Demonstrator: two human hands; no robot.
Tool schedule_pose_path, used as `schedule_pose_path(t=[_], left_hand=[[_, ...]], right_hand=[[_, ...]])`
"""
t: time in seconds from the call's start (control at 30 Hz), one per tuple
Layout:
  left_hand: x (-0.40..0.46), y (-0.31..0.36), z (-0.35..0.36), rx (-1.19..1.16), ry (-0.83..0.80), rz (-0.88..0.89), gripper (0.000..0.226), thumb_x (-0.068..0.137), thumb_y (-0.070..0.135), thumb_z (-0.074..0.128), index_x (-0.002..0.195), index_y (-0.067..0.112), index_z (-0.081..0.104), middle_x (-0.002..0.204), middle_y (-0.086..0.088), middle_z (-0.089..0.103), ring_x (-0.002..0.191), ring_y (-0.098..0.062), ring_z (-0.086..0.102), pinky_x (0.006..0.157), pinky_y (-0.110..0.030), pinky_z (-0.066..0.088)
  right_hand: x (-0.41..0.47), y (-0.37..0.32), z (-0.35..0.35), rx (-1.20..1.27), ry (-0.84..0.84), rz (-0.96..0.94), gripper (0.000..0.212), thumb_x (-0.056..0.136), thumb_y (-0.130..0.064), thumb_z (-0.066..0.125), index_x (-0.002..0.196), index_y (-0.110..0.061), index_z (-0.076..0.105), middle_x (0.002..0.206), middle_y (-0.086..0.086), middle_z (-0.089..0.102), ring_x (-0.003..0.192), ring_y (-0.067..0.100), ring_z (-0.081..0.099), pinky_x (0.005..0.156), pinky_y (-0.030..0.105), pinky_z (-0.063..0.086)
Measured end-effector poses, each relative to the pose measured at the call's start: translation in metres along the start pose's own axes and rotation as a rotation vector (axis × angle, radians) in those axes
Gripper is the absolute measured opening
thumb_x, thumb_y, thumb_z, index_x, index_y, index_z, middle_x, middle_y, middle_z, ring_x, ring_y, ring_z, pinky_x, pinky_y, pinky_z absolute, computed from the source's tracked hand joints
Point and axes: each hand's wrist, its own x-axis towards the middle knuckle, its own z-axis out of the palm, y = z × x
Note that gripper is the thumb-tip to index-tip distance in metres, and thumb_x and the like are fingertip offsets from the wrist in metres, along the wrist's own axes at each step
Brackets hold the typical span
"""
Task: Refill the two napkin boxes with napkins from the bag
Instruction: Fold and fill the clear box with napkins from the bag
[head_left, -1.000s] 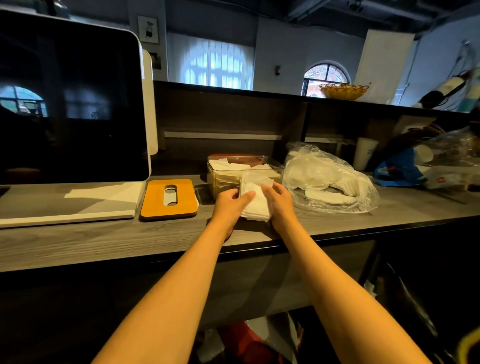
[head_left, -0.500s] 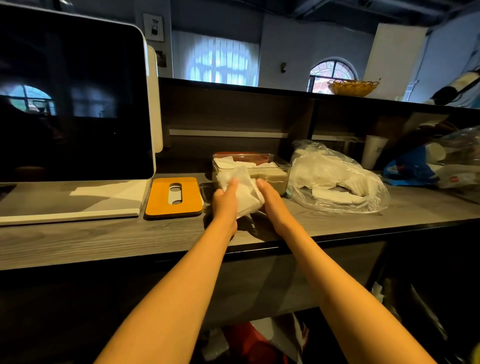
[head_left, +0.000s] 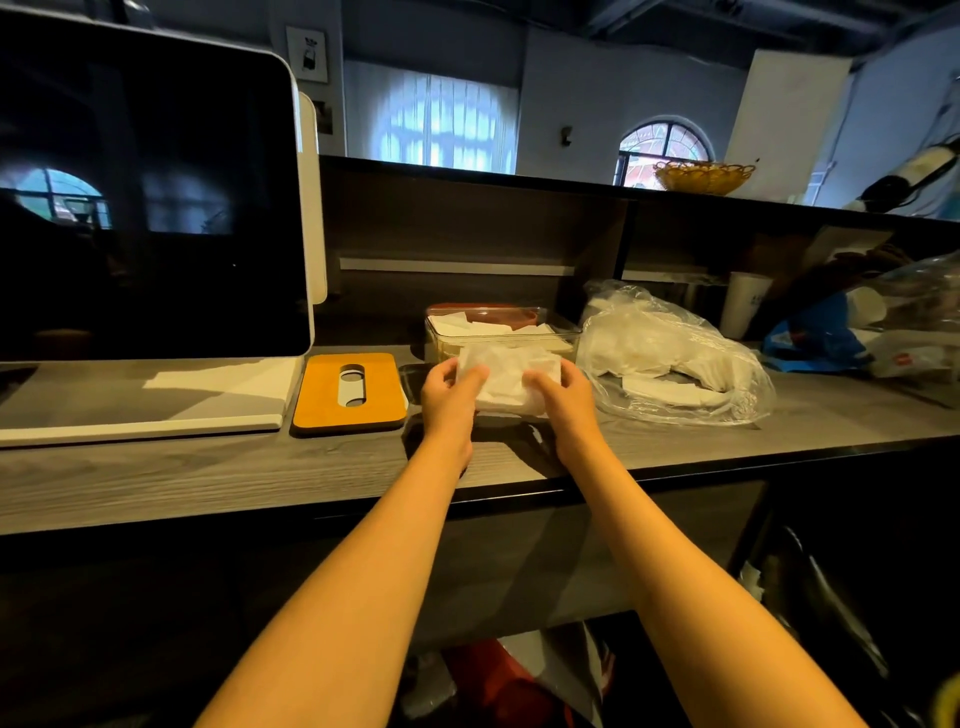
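Observation:
A stack of white napkins (head_left: 508, 378) is held between both hands just in front of a clear napkin box (head_left: 563, 338). My left hand (head_left: 447, 392) grips the stack's left side, and my right hand (head_left: 563, 397) grips its right side. The clear box holds several napkins, and a second box with a reddish top (head_left: 488, 313) stands right behind it. The clear plastic bag of napkins (head_left: 670, 358) lies to the right on the counter. An orange box lid with a slot (head_left: 349, 392) lies flat to the left.
A large dark screen on a white base (head_left: 145, 208) fills the left of the grey wooden counter (head_left: 260, 467). A white paper cup (head_left: 744, 304) and other bags (head_left: 883, 332) crowd the right. A dark back wall with a shelf rises behind the boxes.
The napkin stack, tilted up in my left hand half a second ago, now lies flatter between both hands. My right hand has closed onto its right side.

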Motion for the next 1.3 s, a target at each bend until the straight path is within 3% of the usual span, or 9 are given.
schedule_pose_path(t=[0.13,0.23,0.47,0.57,0.73,0.83,0.93,1.17,1.3], left_hand=[[-0.008,-0.001,0.007,0.349,-0.023,0.131,0.034,0.093,0.019,0.057,0.127,0.015,0.054,0.119,-0.006,0.06,0.101,-0.019,0.058,0.064,-0.023,0.047],[-0.012,0.001,0.011,0.412,0.028,0.173,0.032,0.096,0.032,0.056,0.124,0.015,0.053,0.114,-0.005,0.057,0.098,-0.018,0.054,0.06,-0.022,0.04],[-0.015,-0.001,0.016,0.615,-0.025,0.261,0.027,0.102,0.036,0.044,0.119,0.016,0.051,0.11,-0.002,0.054,0.093,-0.015,0.05,0.057,-0.02,0.033],[-0.012,0.001,0.015,0.58,0.04,0.237,0.013,0.103,0.026,0.041,0.108,0.018,0.05,0.108,-0.006,0.055,0.091,-0.018,0.05,0.065,-0.026,0.04],[-0.008,0.002,0.015,0.498,0.019,0.238,0.015,0.101,0.031,0.043,0.107,0.02,0.052,0.106,-0.005,0.058,0.093,-0.018,0.055,0.067,-0.028,0.045],[-0.008,-0.001,0.015,0.48,0.01,0.237,0.019,0.099,0.037,0.048,0.106,0.021,0.055,0.107,-0.004,0.06,0.094,-0.02,0.059,0.068,-0.032,0.053],[-0.008,0.001,0.014,0.509,0.06,0.239,0.015,0.101,0.031,0.045,0.103,0.02,0.054,0.104,-0.003,0.059,0.091,-0.017,0.055,0.064,-0.027,0.044],[-0.008,0.002,0.015,0.504,0.029,0.205,0.025,0.101,0.032,0.041,0.109,0.017,0.059,0.109,-0.006,0.061,0.098,-0.021,0.057,0.069,-0.029,0.047],[-0.009,0.002,0.015,0.563,0.031,0.205,0.02,0.102,0.033,0.043,0.107,0.019,0.057,0.109,-0.006,0.061,0.098,-0.022,0.058,0.071,-0.031,0.052]], right_hand=[[0.002,0.006,0.001,-0.161,0.063,0.021,0.032,0.091,-0.011,0.057,0.123,-0.012,0.058,0.117,0.007,0.064,0.105,0.022,0.061,0.086,0.042,0.057],[0.002,0.006,0.006,-0.277,0.075,-0.025,0.039,0.094,-0.022,0.057,0.132,-0.012,0.054,0.116,0.001,0.059,0.108,0.02,0.058,0.093,0.041,0.054],[0.009,0.006,0.011,-0.244,0.146,-0.128,0.019,0.093,-0.029,0.062,0.094,-0.012,0.068,0.09,0.004,0.067,0.084,0.015,0.061,0.073,0.03,0.05],[0.016,0.005,0.012,-0.24,0.156,-0.051,0.016,0.09,-0.02,0.061,0.085,-0.006,0.065,0.085,0.01,0.064,0.081,0.021,0.057,0.073,0.037,0.05],[0.017,0.0,0.009,-0.134,0.173,0.028,0.014,0.095,-0.024,0.056,0.09,-0.012,0.06,0.084,0.0,0.058,0.079,0.013,0.053,0.063,0.024,0.042],[0.015,0.003,0.011,-0.175,0.18,0.004,0.014,0.096,-0.032,0.057,0.095,-0.018,0.059,0.089,-0.004,0.059,0.084,0.011,0.056,0.073,0.028,0.048],[0.015,0.005,0.007,-0.197,0.239,0.031,0.012,0.093,-0.02,0.057,0.082,-0.021,0.06,0.088,0.002,0.062,0.089,0.02,0.058,0.08,0.037,0.049],[0.012,-0.003,0.013,-0.121,0.139,0.077,0.02,0.093,-0.011,0.051,0.091,-0.006,0.071,0.077,-0.004,0.06,0.077,0.015,0.055,0.067,0.028,0.046],[0.012,0.0,0.015,-0.165,0.073,0.097,0.026,0.095,-0.022,0.053,0.075,-0.016,0.069,0.076,-0.002,0.064,0.078,0.017,0.06,0.074,0.034,0.051]])
